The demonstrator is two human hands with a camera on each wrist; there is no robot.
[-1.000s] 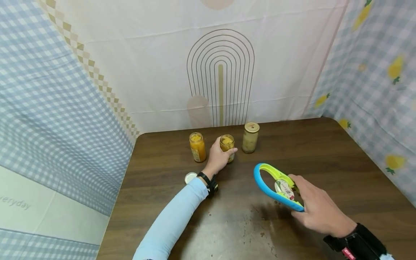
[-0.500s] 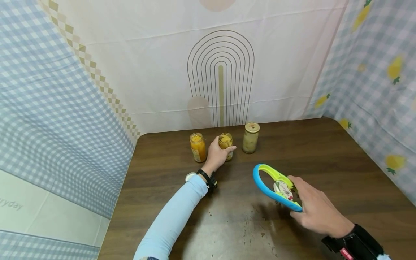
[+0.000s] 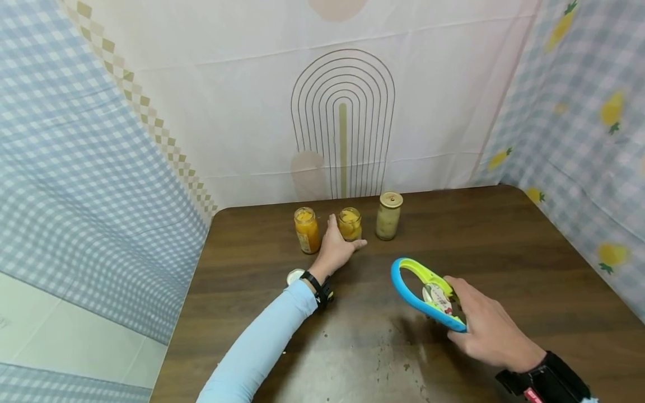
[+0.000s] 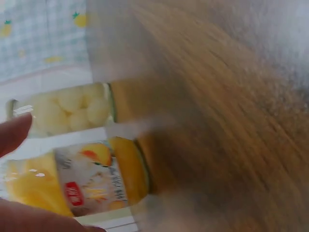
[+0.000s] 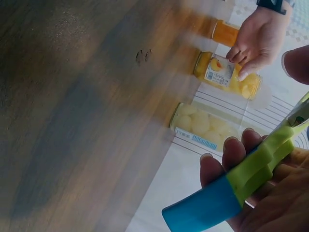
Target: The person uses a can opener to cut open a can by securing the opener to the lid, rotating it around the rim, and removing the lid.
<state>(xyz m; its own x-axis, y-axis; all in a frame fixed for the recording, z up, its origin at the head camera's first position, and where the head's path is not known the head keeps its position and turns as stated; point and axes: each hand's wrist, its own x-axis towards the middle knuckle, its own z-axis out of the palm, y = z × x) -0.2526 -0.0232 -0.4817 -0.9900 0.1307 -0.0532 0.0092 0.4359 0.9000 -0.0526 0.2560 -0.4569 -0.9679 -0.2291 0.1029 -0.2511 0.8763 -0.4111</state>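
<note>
My left hand is at the near side of an uncovered glass jar of yellow fruit pieces. Its fingers and thumb are spread, and the left wrist view shows them apart around the labelled fruit jar; whether any finger touches the glass I cannot tell. My right hand grips a blue and lime-green looped jar opener above the table at the right. Inside the opener's loop sits a round white disc with red and green print. In the right wrist view, fingers curl round the opener.
To the left stands an uncovered jar of orange fruit. A lidded jar of pale round fruit stands to the right. A white lid lies partly behind the left wrist. Wet spots mark the brown table.
My left hand's fingers have come loose from the fruit jar and spread, and the hand has drawn slightly toward me. The right hand and jar opener have barely moved.
</note>
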